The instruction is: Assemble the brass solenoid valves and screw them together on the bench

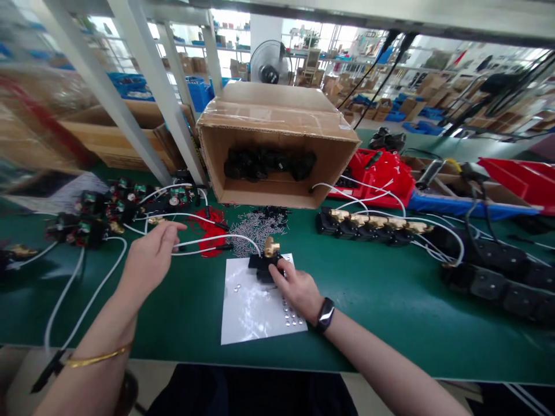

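My right hand, with a black band on the wrist, grips a black device over a white sheet. A brass fitting stands up from the device, and a white cable leads off it to the left. Small shiny round pieces lie on the sheet. My left hand is to the left, above the green table, beside the white cables. Its fingers are drawn together, and whatever they may hold is too small to make out. Behind the sheet lie many small screws and red pieces.
An open cardboard box with black parts stands at the back centre. Opened devices with circuit boards are at left. Devices with brass fittings line up at right, near red bins and more black units.
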`<state>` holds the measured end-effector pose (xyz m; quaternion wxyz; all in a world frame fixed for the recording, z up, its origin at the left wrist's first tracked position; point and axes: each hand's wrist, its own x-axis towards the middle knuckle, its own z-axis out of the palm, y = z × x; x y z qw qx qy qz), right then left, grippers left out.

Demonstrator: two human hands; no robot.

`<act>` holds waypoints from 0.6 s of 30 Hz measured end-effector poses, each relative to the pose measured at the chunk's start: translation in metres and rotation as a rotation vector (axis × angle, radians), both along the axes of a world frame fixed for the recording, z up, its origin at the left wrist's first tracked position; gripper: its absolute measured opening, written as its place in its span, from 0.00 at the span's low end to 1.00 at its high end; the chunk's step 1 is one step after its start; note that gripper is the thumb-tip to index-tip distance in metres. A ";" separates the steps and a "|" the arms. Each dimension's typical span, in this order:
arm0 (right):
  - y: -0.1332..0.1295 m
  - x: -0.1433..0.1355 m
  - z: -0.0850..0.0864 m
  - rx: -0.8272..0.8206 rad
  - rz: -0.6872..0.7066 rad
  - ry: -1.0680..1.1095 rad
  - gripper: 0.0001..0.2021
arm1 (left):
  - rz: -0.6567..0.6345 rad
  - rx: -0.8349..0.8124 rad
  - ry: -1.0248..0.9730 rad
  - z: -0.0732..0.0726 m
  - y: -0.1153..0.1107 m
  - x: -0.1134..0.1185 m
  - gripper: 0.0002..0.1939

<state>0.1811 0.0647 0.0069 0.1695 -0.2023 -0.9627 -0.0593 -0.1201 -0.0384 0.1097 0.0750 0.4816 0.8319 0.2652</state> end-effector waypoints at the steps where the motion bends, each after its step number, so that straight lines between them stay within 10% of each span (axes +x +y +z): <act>1: -0.001 -0.001 -0.001 0.038 0.017 -0.041 0.19 | -0.030 -0.038 -0.007 -0.002 0.008 -0.004 0.21; 9: -0.024 0.035 0.012 -0.367 0.125 0.059 0.19 | -0.291 0.010 -0.179 -0.011 0.078 0.023 0.14; 13: 0.013 0.019 0.027 -0.623 -0.196 0.403 0.15 | -0.411 -0.058 -0.388 -0.021 0.129 0.052 0.04; 18: 0.057 -0.037 0.052 -0.584 -0.381 0.220 0.07 | -0.479 0.062 -0.568 -0.018 0.145 0.101 0.12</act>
